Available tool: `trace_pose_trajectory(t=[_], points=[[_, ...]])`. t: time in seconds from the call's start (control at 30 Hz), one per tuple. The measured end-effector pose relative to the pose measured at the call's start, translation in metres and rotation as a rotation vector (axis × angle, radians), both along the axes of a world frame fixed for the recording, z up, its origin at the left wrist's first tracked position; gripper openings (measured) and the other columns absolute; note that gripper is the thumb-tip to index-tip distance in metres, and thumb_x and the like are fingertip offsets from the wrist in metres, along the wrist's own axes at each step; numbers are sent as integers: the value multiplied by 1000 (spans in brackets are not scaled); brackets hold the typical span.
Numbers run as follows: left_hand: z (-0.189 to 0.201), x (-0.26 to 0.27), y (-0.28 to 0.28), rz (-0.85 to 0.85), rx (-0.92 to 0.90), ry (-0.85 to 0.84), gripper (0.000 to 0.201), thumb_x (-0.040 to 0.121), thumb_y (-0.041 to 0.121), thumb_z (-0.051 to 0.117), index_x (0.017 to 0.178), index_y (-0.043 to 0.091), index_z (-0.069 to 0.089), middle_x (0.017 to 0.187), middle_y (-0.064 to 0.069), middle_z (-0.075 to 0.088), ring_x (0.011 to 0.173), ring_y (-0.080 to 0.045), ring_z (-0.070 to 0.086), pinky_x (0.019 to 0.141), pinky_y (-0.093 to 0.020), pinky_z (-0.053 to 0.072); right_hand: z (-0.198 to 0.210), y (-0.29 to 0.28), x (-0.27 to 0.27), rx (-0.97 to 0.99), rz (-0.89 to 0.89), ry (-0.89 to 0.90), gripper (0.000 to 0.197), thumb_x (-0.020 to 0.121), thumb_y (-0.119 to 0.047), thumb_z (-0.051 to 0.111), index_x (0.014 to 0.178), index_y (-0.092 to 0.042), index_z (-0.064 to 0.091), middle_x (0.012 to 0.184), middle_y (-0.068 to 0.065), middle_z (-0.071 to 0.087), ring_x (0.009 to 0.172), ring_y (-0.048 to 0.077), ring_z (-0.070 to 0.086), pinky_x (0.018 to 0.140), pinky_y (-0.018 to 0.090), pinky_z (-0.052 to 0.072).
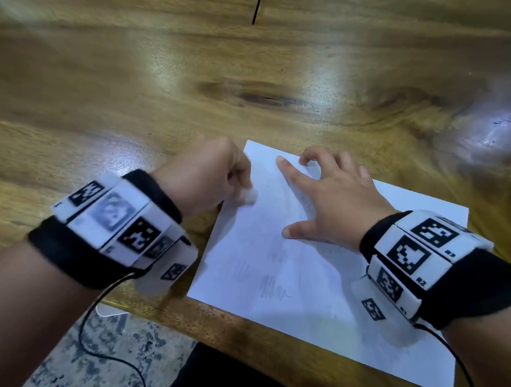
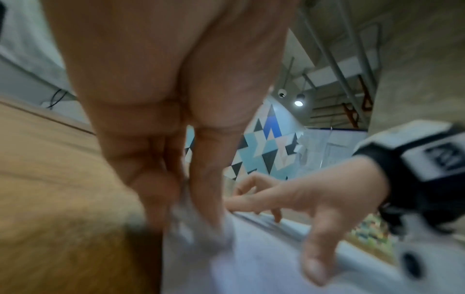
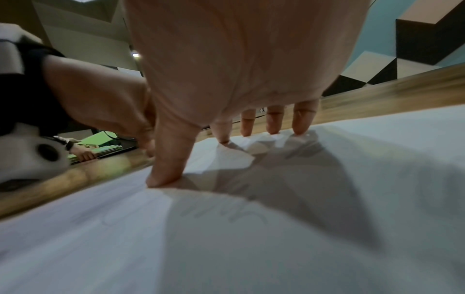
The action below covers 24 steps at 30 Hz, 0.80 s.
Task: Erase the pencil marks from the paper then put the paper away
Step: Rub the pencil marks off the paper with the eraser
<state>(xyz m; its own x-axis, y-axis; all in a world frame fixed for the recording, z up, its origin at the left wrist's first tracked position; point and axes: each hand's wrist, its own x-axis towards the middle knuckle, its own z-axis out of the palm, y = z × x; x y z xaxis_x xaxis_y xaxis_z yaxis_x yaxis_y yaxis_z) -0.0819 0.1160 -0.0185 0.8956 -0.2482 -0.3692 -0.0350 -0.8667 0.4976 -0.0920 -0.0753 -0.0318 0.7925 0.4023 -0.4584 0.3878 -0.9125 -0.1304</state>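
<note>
A white sheet of paper [image 1: 312,274] lies on the wooden table near its front edge, with faint grey pencil scribbles [image 1: 275,288] on it. My left hand [image 1: 210,175] is curled into a fist at the sheet's left edge and pinches a small white eraser [image 1: 249,196] against the paper. In the left wrist view the eraser [image 2: 201,232] shows blurred under the fingers. My right hand [image 1: 328,197] lies spread on the upper part of the sheet, fingertips [image 3: 300,127] and thumb pressing it flat. The paper [image 3: 276,228] fills the right wrist view.
The wooden table [image 1: 195,85] stretches wide beyond the paper, with a dark crack [image 1: 257,5] at the far side. Its front edge runs just below the sheet, with patterned floor [image 1: 113,349] under it. Thin black cables hang from both wristbands.
</note>
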Motion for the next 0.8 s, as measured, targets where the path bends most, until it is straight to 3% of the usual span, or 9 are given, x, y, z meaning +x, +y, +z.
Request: trace_pose_trajectory(t=[0.1, 0.23, 0.3, 0.43, 0.5, 0.57, 0.63, 0.8], points=[[3, -15, 6, -52, -14, 174, 16, 62, 34, 79, 62, 22, 69, 72, 1, 72, 69, -15, 62, 60, -22, 43, 0, 0, 0, 3, 2, 0, 100, 71, -68, 60, 147, -41, 0, 141, -5, 11, 124, 23, 17, 103, 37, 22], [-2, -6, -1, 85, -60, -27, 13, 66, 27, 78, 72, 17, 71, 68, -3, 67, 58, -7, 51, 48, -4, 34, 1, 1, -1, 1, 4, 3, 100, 71, -68, 59, 147, -41, -1, 141, -5, 11, 124, 23, 18, 103, 37, 21], [-2, -10, 0, 65, -58, -33, 13, 66, 27, 78, 69, 17, 70, 69, -4, 69, 57, -8, 52, 48, -5, 35, 1, 1, 0, 1, 4, 3, 100, 71, -68, 59, 147, -41, -1, 141, -5, 11, 124, 23, 18, 104, 36, 20], [2, -22, 7, -49, -2, 172, 16, 62, 36, 79, 65, 22, 70, 71, 3, 71, 63, -7, 57, 53, -16, 40, 1, 1, -1, -3, 4, 3, 100, 71, -68, 59, 147, -41, -2, 140, -5, 10, 123, 22, 17, 103, 36, 20], [2, -14, 3, 3, -24, 107, 17, 63, 35, 79, 69, 21, 71, 69, 3, 69, 64, -7, 55, 54, -16, 39, 1, 1, -1, -3, 3, 2, 100, 71, -67, 59, 147, -41, -2, 141, -5, 11, 123, 23, 18, 102, 36, 21], [1, -2, -5, 73, -46, -23, 16, 67, 29, 77, 73, 16, 70, 62, 4, 61, 57, -4, 48, 48, -5, 33, 2, 2, -1, -4, 4, 1, 100, 71, -67, 59, 146, -41, -2, 141, -5, 10, 123, 23, 18, 101, 36, 22], [2, 4, -12, 96, -32, -82, 13, 70, 25, 75, 74, 14, 68, 57, 7, 53, 52, -3, 42, 44, -3, 32, 3, 2, -1, -9, 9, 1, 100, 71, -68, 59, 146, -42, -2, 140, -5, 10, 123, 23, 18, 100, 36, 22], [-1, -13, -6, 57, 22, -61, 16, 71, 23, 73, 61, 18, 63, 53, 6, 55, 49, -2, 42, 41, -10, 30, 1, 1, 0, 21, 7, 2, 101, 71, -68, 60, 147, -40, -2, 140, -6, 10, 124, 21, 17, 102, 35, 21]])
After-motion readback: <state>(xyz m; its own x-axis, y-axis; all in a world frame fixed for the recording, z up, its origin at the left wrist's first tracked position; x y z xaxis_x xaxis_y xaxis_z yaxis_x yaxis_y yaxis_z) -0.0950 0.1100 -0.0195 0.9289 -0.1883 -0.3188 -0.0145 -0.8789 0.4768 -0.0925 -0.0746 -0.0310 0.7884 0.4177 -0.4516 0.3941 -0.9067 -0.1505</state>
